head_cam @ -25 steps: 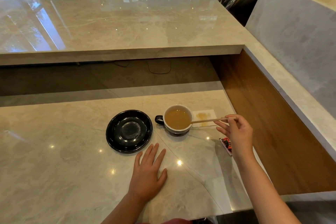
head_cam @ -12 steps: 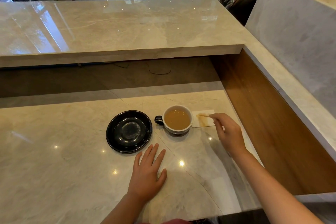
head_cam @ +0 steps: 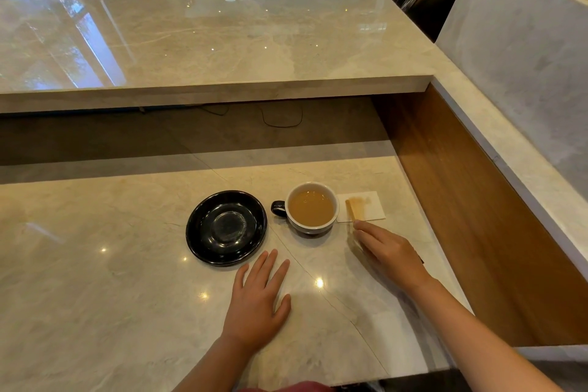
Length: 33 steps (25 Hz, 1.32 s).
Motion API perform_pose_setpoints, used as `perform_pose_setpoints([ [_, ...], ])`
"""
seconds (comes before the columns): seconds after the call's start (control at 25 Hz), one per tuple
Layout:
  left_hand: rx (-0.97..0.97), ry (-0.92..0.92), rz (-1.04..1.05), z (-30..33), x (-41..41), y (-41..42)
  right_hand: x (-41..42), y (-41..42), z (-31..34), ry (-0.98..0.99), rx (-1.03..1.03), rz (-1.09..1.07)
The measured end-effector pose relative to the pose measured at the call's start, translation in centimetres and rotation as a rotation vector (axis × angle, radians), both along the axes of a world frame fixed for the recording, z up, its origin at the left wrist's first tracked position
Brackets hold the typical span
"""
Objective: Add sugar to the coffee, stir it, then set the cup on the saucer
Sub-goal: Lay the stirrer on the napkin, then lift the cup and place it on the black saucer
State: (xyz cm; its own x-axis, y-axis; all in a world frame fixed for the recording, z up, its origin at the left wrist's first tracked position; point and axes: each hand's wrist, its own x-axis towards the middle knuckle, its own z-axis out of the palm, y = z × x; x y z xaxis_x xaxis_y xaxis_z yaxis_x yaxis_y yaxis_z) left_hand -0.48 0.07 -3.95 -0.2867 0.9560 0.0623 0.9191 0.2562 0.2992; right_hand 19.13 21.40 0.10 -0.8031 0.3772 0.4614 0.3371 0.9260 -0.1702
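A white-lined dark cup (head_cam: 313, 228) full of light-brown coffee (head_cam: 311, 208) stands on the lower marble counter (head_cam: 95, 280), handle pointing left. An empty black saucer (head_cam: 226, 227) lies just left of it, apart from the cup. Right of the cup, a wooden stir stick (head_cam: 351, 210) lies on a stained white napkin (head_cam: 372, 207). My right hand (head_cam: 388, 251) rests low on the counter with its fingertips right at the stick's near end, not wrapped around it. Flat on the counter below the saucer is my left hand (head_cam: 257, 302), fingers spread, holding nothing.
A raised marble bar top (head_cam: 222, 41) runs across the back, overhanging a dark recess with a cable. A wooden side panel (head_cam: 461, 200) and a marble ledge wall off the right. Chairs stand beyond the bar.
My right hand lifted the stick out of the cup, carried it right and laid it on the napkin, then drew back toward me. The left hand, cup and saucer stayed put.
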Motion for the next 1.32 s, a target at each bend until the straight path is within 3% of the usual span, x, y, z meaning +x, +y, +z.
perform_pose_setpoints([
  [0.64, -0.007, -0.009, -0.007, 0.1, 0.0, 0.0, 1.4, -1.4, -0.6, -0.249, -0.170, -0.017],
  [1.04, -0.005, -0.008, 0.010, 0.1, 0.0, 0.0, -3.6, -1.5, 5.5, -0.005, -0.060, -0.047],
  [1.2, -0.029, -0.011, 0.030, 0.0, 0.1, 0.1, -8.4, -1.8, 7.9, -0.302, -0.322, -0.144],
  [1.32, -0.044, -0.003, 0.037, -0.1, 0.1, 0.1, -11.1, -1.0, 7.8, -0.540, -0.343, -0.153],
])
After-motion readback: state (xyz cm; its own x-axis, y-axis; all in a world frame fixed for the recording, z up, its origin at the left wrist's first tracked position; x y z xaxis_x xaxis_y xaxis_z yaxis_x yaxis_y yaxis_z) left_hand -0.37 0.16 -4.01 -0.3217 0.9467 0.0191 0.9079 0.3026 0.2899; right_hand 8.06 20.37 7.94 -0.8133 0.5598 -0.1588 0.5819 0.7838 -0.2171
